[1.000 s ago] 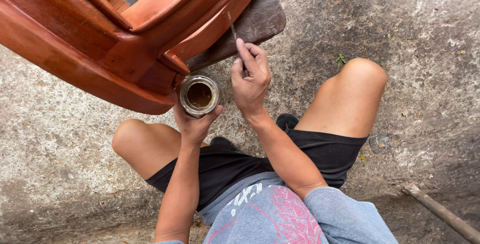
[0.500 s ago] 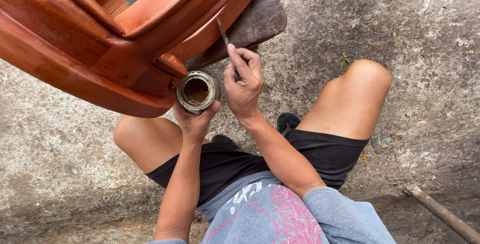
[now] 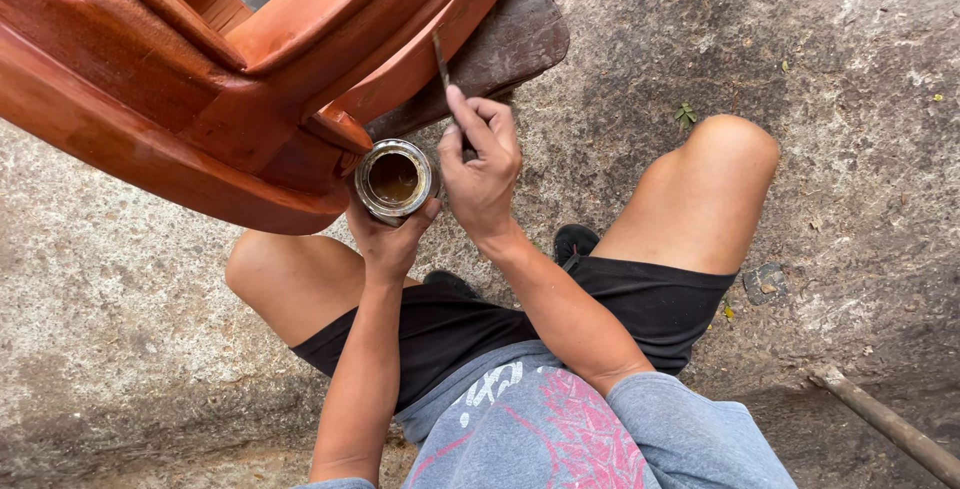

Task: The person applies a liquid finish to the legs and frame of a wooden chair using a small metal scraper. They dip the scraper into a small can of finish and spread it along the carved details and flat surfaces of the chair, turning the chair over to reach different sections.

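Under reddish wooden chair frame [image 3: 200,99], small open can [image 3: 394,179] cupped in left hand [image 3: 390,239]; right hand [image 3: 483,169] just beside, pinching thin brush [image 3: 445,69], handle slanting up-left onto chair rail; concrete floor [image 3: 850,99] below

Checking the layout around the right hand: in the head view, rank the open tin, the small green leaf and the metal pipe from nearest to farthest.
From the right hand:
1. Open tin, beside it, in the left hand.
2. Small green leaf, on the ground past the knee.
3. Metal pipe, bottom corner.
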